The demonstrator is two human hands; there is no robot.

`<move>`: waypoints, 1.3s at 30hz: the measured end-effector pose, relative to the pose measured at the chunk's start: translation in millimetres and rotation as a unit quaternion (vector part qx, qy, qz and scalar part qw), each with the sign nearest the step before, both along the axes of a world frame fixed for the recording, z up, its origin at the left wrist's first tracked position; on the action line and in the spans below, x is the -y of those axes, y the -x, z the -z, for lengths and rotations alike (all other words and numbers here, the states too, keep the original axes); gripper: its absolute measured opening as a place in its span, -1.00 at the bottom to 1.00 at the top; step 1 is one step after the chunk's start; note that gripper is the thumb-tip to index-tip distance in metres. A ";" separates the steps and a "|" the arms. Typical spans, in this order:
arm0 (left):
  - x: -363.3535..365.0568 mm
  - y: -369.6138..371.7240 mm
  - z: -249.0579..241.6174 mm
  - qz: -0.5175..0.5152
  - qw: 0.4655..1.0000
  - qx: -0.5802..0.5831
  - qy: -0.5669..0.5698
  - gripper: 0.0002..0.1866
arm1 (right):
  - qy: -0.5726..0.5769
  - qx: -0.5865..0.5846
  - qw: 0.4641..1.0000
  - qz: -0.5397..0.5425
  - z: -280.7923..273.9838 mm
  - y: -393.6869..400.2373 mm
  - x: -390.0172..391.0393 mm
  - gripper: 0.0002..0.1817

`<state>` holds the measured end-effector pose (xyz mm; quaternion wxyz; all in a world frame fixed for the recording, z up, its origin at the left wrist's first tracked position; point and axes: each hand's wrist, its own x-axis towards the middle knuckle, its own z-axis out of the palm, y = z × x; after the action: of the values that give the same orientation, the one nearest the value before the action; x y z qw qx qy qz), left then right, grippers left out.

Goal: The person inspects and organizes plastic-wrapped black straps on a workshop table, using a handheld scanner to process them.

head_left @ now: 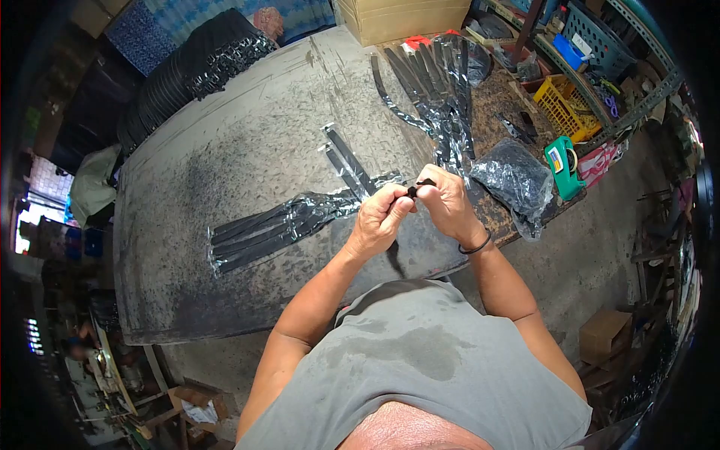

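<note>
Small black piece (412, 193), partly hidden between both hands (377, 219)

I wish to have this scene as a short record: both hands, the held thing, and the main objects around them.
Left hand: left hand, fingers closed in a pinch
Right hand: right hand, pinching close beside the left
Held thing: small dark piece, mostly hidden by fingers
Surface: large worn grey table
Left of hands: long black strips bundled with shiny film
Beyond hands: fanned bundle of black strips
Right of hands: crumpled clear plastic bag, then green tape dispenser
Far edge: brown cardboard box
</note>
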<state>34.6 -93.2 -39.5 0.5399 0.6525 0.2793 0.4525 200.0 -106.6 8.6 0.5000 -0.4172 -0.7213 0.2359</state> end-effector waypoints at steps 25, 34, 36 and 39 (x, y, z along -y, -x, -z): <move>-15.1 -5.2 -11.1 -0.173 0.956 -0.092 -0.218 -0.62 | 0.149 -0.095 0.970 0.166 2.1 13.0 -19.1 -0.64; -25.6 6.3 -23.8 -0.152 0.905 -0.156 -0.366 -0.73 | 0.202 -0.211 0.956 0.002 15.4 5.0 -9.2 -0.71; -24.1 6.0 -19.7 -0.141 0.913 -0.158 -0.350 -0.76 | 0.154 -0.081 0.983 0.067 14.2 3.0 -5.9 -0.72; -20.4 6.5 -14.7 -0.125 0.914 -0.162 -0.351 -0.79 | 0.138 0.097 0.985 -0.019 -18.8 -13.8 -13.6 -0.72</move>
<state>28.1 -72.8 -24.8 0.1631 0.8239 0.2655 0.4734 213.8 -93.1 27.4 0.3608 -0.4891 -0.7347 0.3015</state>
